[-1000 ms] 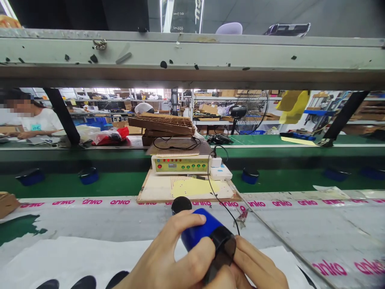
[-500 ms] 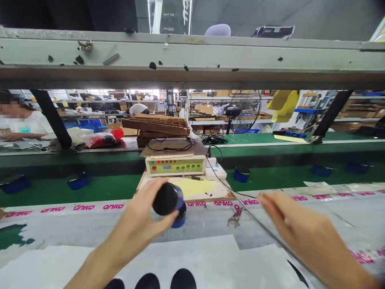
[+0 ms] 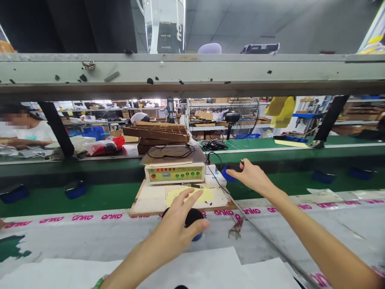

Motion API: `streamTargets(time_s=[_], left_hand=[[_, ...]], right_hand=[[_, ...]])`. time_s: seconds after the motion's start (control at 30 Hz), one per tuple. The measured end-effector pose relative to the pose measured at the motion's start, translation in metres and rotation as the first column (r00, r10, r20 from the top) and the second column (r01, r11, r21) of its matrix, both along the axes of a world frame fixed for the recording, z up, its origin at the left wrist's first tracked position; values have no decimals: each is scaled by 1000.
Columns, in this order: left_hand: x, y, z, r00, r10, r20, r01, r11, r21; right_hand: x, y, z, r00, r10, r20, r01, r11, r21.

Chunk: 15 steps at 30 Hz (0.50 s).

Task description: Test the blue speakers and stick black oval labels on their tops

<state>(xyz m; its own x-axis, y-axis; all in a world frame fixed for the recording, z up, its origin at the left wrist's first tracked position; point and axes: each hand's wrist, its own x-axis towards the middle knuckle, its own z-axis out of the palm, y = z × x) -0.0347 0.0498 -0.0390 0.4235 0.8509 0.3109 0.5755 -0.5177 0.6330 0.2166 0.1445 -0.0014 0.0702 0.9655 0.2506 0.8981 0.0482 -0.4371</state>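
Note:
My left hand [image 3: 177,224] is over the near bench, thumb and fingers spread. Right under it lies a round blue piece with a black top [image 3: 194,218]. Part of another black round top [image 3: 165,212] shows at the far side of this hand. Stretched out over the green belt [image 3: 270,180], my right hand [image 3: 251,176] pinches a similar blue piece with a dark top [image 3: 230,175] between thumb and fingers. The fingertips on its far side are partly hidden.
A control box with lit buttons [image 3: 175,173] stands on a board behind my left hand. Several blue pieces, such as one at left [image 3: 75,189], lie on the belt. White paper [image 3: 210,265] covers the near bench; a grey cable [image 3: 264,230] crosses it. A shelf beam [image 3: 192,72] spans above.
My left hand has let go of its round piece and opened. My right hand has reached forward and left from the near bench to the piece on the belt, which has shifted left.

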Motion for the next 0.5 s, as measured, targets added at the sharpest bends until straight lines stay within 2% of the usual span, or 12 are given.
streamTargets(time_s=[0.03,0.07,0.13,0.17,0.2,0.27,0.37,0.43,0.5], left_hand=[[2,-6,6,979,-36,203,49,997,-63],[5,-12,12,908,-59,415,132,980,-149],[10,-24,22,692,-17,722,356,878,-321],[10,-30,26,591,40,806,459,805,-376],[9,-35,29,505,102,857,538,739,-405],[4,-43,34,383,214,899,607,675,-420],[-5,-52,38,301,317,899,610,661,-437],[-6,-57,41,289,339,895,596,668,-446],[-5,-60,43,287,341,895,575,686,-446]], right_hand=[[-11,-17,9,996,80,-30,-79,997,24],[-22,-37,18,982,180,-54,-177,983,50],[-43,-78,33,920,383,-80,-378,923,71],[-51,-97,38,859,509,-66,-493,854,166],[-57,-114,42,830,558,-18,-532,801,275],[-61,-139,44,794,603,77,-571,697,435],[-61,-155,38,762,618,194,-611,587,531],[-64,-156,32,744,609,274,-632,509,584],[-69,-155,27,741,592,318,-632,454,627]])
